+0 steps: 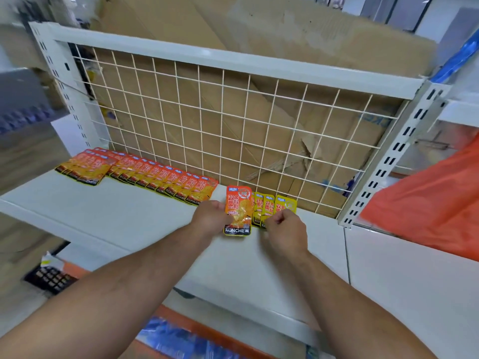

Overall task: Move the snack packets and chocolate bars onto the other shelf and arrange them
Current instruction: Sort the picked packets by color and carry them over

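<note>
An orange KONCHEW snack packet (pixel 238 211) is held just above the white shelf (pixel 129 216), gripped at its left edge by my left hand (pixel 211 216). To its right, yellow snack packets (pixel 272 207) lean in a short overlapping row against the wire grid. My right hand (pixel 283 229) has curled fingers over the lower edge of those yellow packets. A long overlapping row of orange packets (pixel 166 178) runs along the back of the shelf to the left, with a small stack of orange packets (pixel 85 167) at the far left end.
A white wire grid (pixel 220 125) backs the shelf, with brown cardboard (pixel 259 47) behind it. Slotted uprights (pixel 383 164) frame the bay. Red-orange plastic (pixel 435 203) lies on the neighbouring shelf at right. Blue and orange goods (pixel 181 340) sit below.
</note>
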A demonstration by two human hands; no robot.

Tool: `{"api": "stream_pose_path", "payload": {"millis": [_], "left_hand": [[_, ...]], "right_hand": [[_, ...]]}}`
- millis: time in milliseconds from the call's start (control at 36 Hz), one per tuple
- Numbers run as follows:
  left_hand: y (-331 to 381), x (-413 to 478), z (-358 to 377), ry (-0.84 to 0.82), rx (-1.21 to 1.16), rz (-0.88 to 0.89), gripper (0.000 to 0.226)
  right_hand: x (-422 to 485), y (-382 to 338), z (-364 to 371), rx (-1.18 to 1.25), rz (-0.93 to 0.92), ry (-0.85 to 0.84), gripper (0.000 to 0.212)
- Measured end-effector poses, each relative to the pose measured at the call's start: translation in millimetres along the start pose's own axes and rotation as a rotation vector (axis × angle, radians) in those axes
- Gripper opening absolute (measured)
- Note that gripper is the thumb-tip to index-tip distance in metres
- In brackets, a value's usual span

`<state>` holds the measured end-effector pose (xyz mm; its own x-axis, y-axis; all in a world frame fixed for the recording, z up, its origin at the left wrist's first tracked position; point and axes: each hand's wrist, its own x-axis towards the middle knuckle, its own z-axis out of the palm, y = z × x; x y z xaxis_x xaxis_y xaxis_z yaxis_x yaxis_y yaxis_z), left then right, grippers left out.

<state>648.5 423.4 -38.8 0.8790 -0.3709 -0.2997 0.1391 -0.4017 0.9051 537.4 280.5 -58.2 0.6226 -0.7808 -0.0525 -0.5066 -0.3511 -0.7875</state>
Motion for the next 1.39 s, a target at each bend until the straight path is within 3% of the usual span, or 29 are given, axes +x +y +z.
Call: {"api": "stream_pose_path", "payload": {"millis": [250,417,556,694,833,917,1111,1389], "left_hand": [[-1,18,-23,-0.031,-0.031,0.012,0.028],[-3,52,-49,-0.066,-0.025,0.026,0.022],[1,88,-77,-0.120,0.030,0.048,0.018],[0,119,-98,-0.190,0.161,0.114,0.013],[-2,139,-114,-0.151,0.356,0.234,0.002],[-1,150,-127,-0.107,0.382,0.324,0.009],[-6,166,-147,-0.110,0.464,0.434,0.015],[-14,167,-156,-0.143,0.449,0.499,0.019]], "right_hand": [[0,-23,22,-0.002,-0.033,0.007,0.015],[14,-54,62,0.020,-0.082,-0.027,0.018],[23,-84,106,0.103,0.013,-0.001,0.018],[32,-108,134,0.084,0.061,0.021,0.004],[39,-118,151,0.128,0.189,0.066,0.020],[45,-121,157,0.116,0.263,0.075,0.018],[46,-129,166,-0.145,0.292,0.066,0.012],[42,-141,173,-0.407,0.289,0.107,0.022]]}}
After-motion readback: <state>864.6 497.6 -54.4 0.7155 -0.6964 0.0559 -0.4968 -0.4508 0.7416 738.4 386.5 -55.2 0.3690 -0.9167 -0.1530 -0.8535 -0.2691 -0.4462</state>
